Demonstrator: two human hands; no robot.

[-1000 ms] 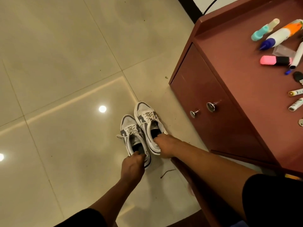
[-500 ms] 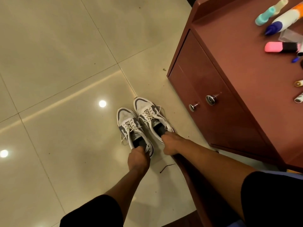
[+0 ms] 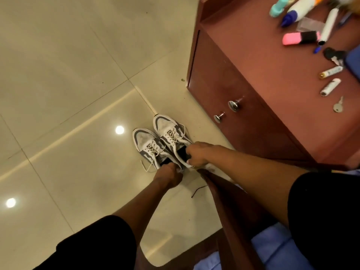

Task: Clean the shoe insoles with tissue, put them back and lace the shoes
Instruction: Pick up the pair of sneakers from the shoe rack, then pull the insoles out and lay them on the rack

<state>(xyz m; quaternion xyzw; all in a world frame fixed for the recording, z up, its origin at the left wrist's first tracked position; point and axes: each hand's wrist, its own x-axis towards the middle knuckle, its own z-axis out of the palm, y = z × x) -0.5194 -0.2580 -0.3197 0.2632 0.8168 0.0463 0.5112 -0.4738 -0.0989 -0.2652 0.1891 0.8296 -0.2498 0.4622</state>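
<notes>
Gripping the heel of each shoe, the left hand (image 3: 169, 177) holds the left shoe (image 3: 150, 147) and the right hand (image 3: 196, 154) pinches the collar of the right shoe (image 3: 171, 131) on the floor (image 3: 68, 75), near the cabinet (image 3: 243, 114). Probably both should lift together, level, so the loose laces (image 3: 148, 164) do not drag or catch.

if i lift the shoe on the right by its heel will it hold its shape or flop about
The right shoe will probably hold its shape: its upper stands up unsupported on the floor. The loose laces will likely dangle, since they lie slack across the tongue. It looks light, as the right hand grips only the heel collar.
</notes>
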